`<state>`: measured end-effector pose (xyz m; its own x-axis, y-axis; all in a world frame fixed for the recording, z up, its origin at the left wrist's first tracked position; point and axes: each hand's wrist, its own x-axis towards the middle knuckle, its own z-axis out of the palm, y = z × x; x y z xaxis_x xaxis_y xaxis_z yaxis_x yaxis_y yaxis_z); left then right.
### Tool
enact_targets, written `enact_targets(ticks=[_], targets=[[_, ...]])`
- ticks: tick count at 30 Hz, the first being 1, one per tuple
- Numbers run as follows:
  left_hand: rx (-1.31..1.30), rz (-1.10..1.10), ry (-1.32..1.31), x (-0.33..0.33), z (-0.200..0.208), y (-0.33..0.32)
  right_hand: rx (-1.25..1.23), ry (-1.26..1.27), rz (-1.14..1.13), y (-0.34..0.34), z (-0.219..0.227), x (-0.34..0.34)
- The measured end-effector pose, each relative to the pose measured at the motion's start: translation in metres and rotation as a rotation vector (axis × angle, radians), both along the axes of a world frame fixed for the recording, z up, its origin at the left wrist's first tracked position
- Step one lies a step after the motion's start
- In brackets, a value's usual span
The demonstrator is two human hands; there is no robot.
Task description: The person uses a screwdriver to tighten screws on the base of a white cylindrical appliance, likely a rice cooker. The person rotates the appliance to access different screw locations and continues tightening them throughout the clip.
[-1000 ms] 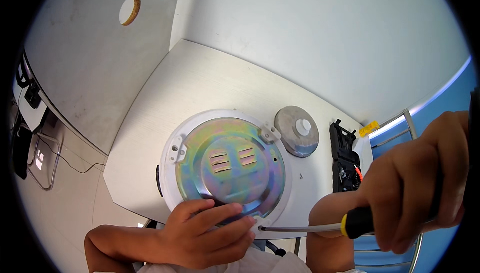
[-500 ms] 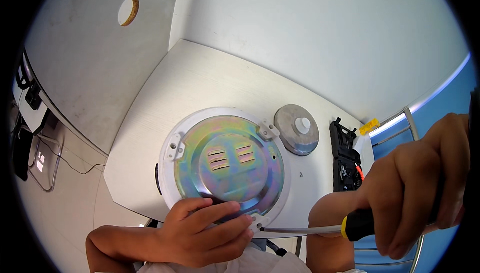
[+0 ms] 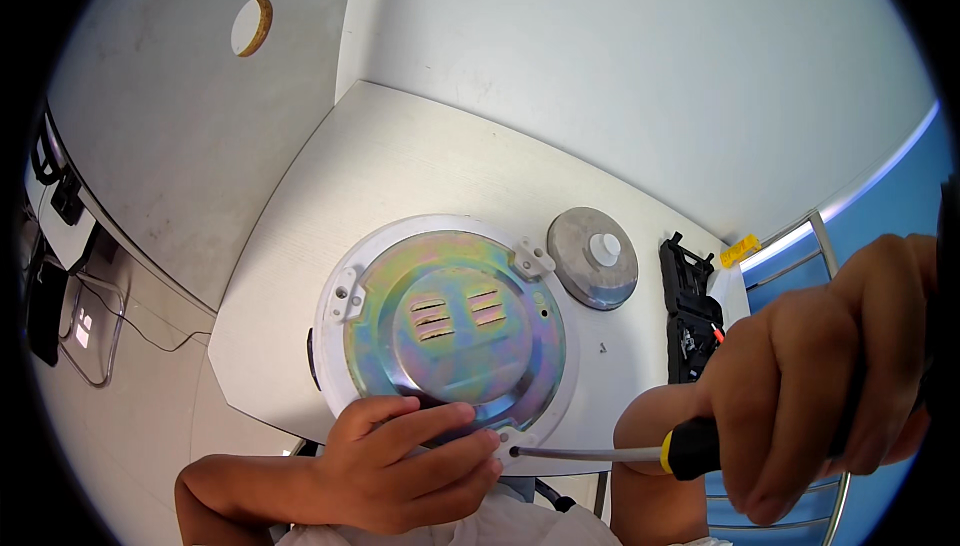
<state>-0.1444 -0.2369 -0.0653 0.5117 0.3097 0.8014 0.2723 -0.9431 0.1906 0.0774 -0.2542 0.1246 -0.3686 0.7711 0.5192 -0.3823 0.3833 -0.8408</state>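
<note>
Nothing has shifted: my left hand (image 3: 400, 461) still presses the round metal plate (image 3: 455, 331) at the table's (image 3: 400, 176) near edge, my right hand (image 3: 830, 386) still grips the screwdriver (image 3: 640, 451) on its rim tab.

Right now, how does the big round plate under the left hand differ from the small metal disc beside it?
The iridescent plate is larger than the grey disc. The plate shimmers in rainbow tints and has slots in its middle; the disc is dull grey with a white centre. The left hand rests on the plate's near edge, where the screwdriver tip meets it; the disc lies untouched. Both are round metal parts on the white table.
</note>
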Motion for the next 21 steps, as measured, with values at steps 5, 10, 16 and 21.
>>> enact_targets(ticks=[5, 10, 16, 21], targets=[[0.001, -0.004, 0.014, -0.001, 0.001, 0.0, 0.032, 0.014, 0.013, 0.005, -0.005, -0.009], [0.008, 0.001, 0.016, -0.001, 0.001, 0.0, 0.069, 0.018, -0.091, 0.006, -0.005, -0.02], [0.011, -0.002, 0.0, -0.001, 0.0, 0.001, 0.193, 0.014, -0.054, 0.02, -0.014, -0.008], [0.006, 0.0, -0.032, -0.001, -0.001, 0.001, 0.261, 0.068, -0.075, 0.018, -0.025, -0.011]])
